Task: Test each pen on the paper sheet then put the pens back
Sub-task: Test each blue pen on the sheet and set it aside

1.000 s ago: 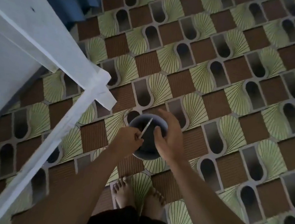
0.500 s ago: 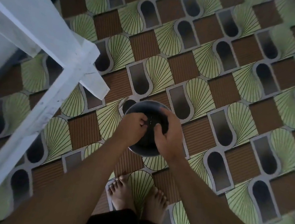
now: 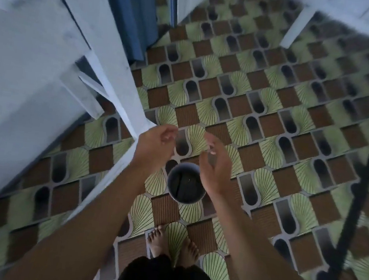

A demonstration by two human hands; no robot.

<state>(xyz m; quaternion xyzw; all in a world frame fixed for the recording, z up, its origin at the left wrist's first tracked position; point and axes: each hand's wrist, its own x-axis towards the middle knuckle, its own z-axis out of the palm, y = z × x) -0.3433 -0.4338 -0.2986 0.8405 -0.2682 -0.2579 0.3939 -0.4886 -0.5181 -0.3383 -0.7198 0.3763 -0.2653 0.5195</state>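
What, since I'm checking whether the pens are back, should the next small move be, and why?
Probably draw both hands back and leave the cup alone. The left hand and right hand hold nothing, with loose fingers, and the dark cup is below them, apart from both, on the patterned floor. Dark sticks, likely pens, lie inside. No paper shows.
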